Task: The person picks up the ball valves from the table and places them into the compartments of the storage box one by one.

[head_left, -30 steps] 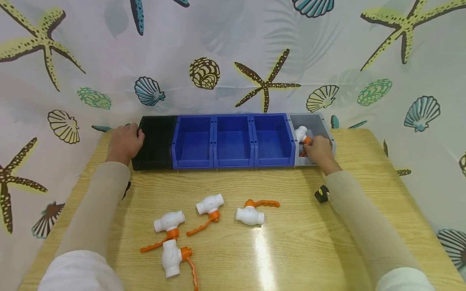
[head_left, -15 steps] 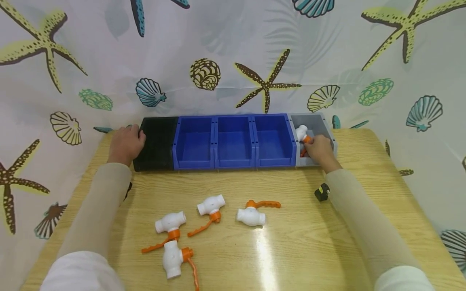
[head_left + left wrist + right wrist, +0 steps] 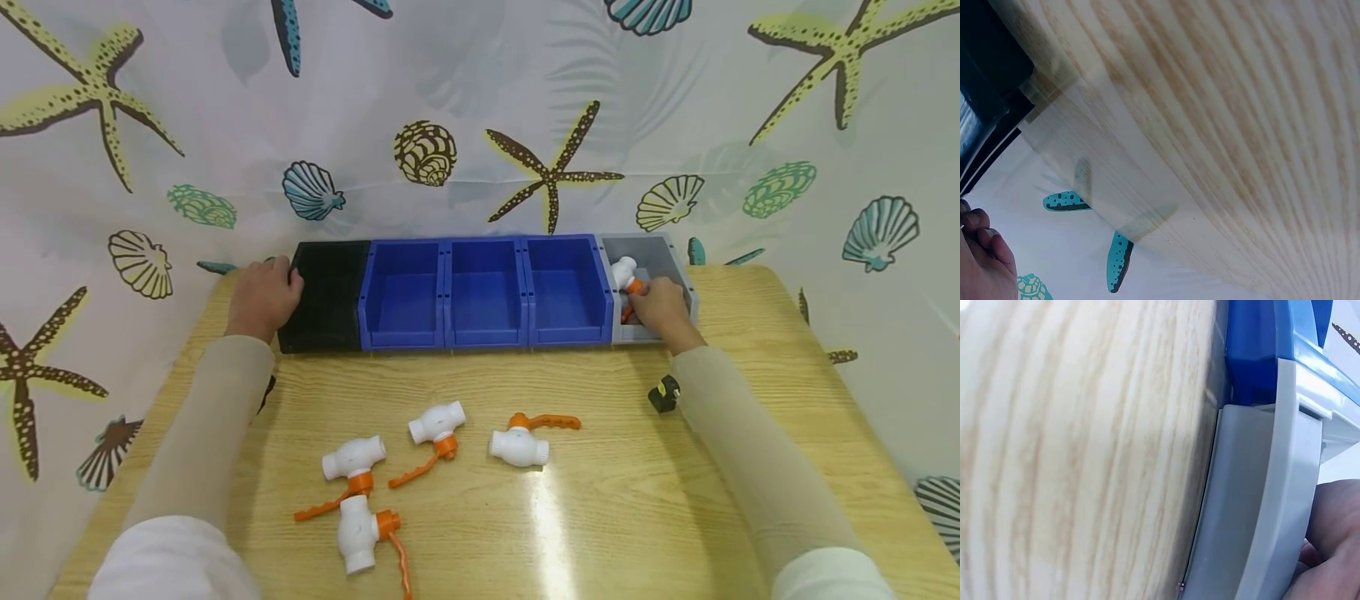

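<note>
A row of bins stands at the back of the table. My left hand [image 3: 265, 296] is at the left end, its fingers curled at the side rim of the black bin [image 3: 327, 296]; the left wrist view shows the curled fingers [image 3: 997, 250] beside the bin's dark edge. My right hand [image 3: 662, 307] reaches into the grey bin [image 3: 637, 333] at the right end. There it pinches a white ball valve [image 3: 624, 271] by its orange handle, partly covered by the fingers. From the right wrist, the bin's front lip [image 3: 1272, 506] hides most of this hand.
Three blue bins [image 3: 486, 337] stand between the black and grey ones. Several white ball valves with orange handles, such as one valve [image 3: 519, 447] near the middle, lie on the wooden table [image 3: 637, 517]. A patterned cloth [image 3: 450, 83] hangs behind the bins.
The head view has shifted slightly, so everything appears a little further right. Both hands keep their places at the black and grey bins, and the loose valves lie as before.
</note>
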The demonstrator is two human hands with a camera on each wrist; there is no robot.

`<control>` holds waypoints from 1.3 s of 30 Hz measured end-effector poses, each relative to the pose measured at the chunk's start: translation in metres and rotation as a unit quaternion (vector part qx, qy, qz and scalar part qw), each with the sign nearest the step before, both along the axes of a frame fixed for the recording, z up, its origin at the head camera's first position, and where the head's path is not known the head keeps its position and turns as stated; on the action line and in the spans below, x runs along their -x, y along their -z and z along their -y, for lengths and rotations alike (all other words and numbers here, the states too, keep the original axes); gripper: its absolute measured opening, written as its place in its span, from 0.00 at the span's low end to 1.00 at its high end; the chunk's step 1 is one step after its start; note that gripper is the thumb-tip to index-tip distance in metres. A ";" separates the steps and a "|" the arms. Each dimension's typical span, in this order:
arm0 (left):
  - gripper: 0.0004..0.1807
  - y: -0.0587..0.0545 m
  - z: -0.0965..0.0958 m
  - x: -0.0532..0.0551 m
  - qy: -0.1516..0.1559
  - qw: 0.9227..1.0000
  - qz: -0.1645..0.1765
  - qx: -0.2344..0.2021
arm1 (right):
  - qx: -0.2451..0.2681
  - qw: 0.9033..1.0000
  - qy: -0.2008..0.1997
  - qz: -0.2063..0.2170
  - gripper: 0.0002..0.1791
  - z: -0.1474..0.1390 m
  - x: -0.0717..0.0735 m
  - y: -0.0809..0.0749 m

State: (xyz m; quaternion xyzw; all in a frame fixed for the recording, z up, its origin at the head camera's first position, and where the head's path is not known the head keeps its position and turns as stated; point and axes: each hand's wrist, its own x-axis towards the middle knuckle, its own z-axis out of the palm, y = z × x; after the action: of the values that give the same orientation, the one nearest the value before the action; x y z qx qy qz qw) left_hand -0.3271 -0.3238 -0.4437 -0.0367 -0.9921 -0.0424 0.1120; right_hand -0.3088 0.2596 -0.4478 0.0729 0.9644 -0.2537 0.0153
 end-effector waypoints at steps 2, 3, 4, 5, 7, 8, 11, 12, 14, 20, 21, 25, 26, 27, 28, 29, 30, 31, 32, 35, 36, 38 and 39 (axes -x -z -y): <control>0.18 0.000 -0.001 -0.001 0.000 1.000 0.001 -0.002 | 0.003 1.000 0.002 0.000 0.16 0.000 0.000 -0.001; 0.18 0.000 -0.001 -0.001 0.000 1.000 0.002 -0.003 | 0.004 1.000 0.003 0.000 0.15 0.000 -0.001 -0.001; 0.18 0.000 -0.001 -0.001 0.000 1.000 0.003 -0.004 | 0.003 1.000 0.004 -0.002 0.15 0.000 -0.001 -0.002; 0.18 0.000 -0.001 -0.001 0.000 1.000 0.005 -0.005 | 0.002 1.000 0.004 -0.003 0.15 0.000 -0.001 -0.002; 0.18 0.000 -0.001 -0.001 0.002 1.000 0.006 -0.006 | 0.001 1.000 0.003 -0.005 0.15 0.000 -0.002 -0.002; 0.18 0.000 -0.002 -0.002 0.002 1.000 0.006 -0.007 | -0.002 1.000 0.002 -0.007 0.15 0.000 -0.003 -0.002; 0.18 0.001 -0.002 -0.002 0.006 1.000 0.002 -0.007 | -0.007 1.000 0.000 -0.014 0.16 0.001 -0.005 -0.003; 0.18 0.001 -0.002 -0.002 0.007 1.000 0.000 -0.007 | -0.008 1.000 0.000 -0.016 0.16 0.001 -0.006 -0.003; 0.18 0.002 -0.002 -0.001 0.008 1.000 -0.004 -0.009 | -0.010 1.000 0.001 -0.022 0.16 0.001 -0.008 -0.004; 0.18 0.002 -0.003 -0.001 0.010 1.000 -0.004 -0.011 | -0.011 0.999 -0.004 -0.033 0.16 0.001 -0.012 -0.007; 0.18 0.002 -0.004 -0.001 0.010 1.000 -0.004 -0.011 | -0.008 0.999 -0.005 -0.033 0.16 0.001 -0.013 -0.008; 0.18 0.002 -0.004 0.000 0.012 1.000 -0.004 -0.010 | 0.010 0.999 -0.010 -0.038 0.16 0.000 -0.017 -0.012; 0.18 0.002 -0.003 0.000 0.011 1.000 -0.003 -0.009 | 0.017 0.999 -0.013 -0.042 0.16 0.000 -0.018 -0.014; 0.18 0.002 -0.002 0.000 0.010 1.000 -0.001 -0.009 | 0.027 0.998 -0.016 -0.045 0.16 0.000 -0.019 -0.014; 0.18 0.002 -0.002 0.001 0.009 1.000 0.000 -0.008 | 0.038 0.998 -0.022 -0.049 0.17 0.000 -0.020 -0.015; 0.18 0.001 -0.001 0.001 0.008 1.000 0.001 -0.008 | 0.052 0.997 -0.027 -0.051 0.17 0.000 -0.021 -0.016; 0.18 0.001 -0.001 0.001 0.008 1.000 0.002 -0.008 | 0.065 0.996 -0.031 -0.053 0.17 0.000 -0.023 -0.018; 0.18 0.001 0.000 0.001 0.008 1.000 0.002 -0.008 | 0.078 0.995 -0.034 -0.054 0.17 0.001 -0.025 -0.019; 0.18 0.000 0.000 0.000 0.009 1.000 0.002 -0.009 | 0.091 0.994 -0.039 -0.055 0.17 0.002 -0.028 -0.021; 0.18 -0.001 0.000 -0.001 0.014 1.000 -0.002 -0.010 | 0.112 0.990 -0.054 -0.062 0.15 0.004 -0.038 -0.027; 0.18 -0.001 0.000 -0.001 0.016 1.000 -0.003 -0.010 | 0.113 0.990 -0.059 -0.066 0.15 0.006 -0.042 -0.029; 0.18 -0.002 0.001 -0.001 0.017 1.000 -0.008 -0.011 | 0.109 0.989 -0.071 -0.073 0.14 0.009 -0.050 -0.033; 0.18 -0.002 0.001 -0.001 0.017 1.000 -0.009 -0.011 | 0.107 0.988 -0.075 -0.076 0.14 0.010 -0.054 -0.034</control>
State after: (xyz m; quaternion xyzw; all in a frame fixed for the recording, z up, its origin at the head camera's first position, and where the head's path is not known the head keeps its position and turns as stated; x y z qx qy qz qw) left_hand -0.3265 -0.3245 -0.4416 -0.0530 -0.9897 -0.0551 0.1207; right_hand -0.2552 0.2493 -0.4142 -0.0214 0.9326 -0.3588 -0.0317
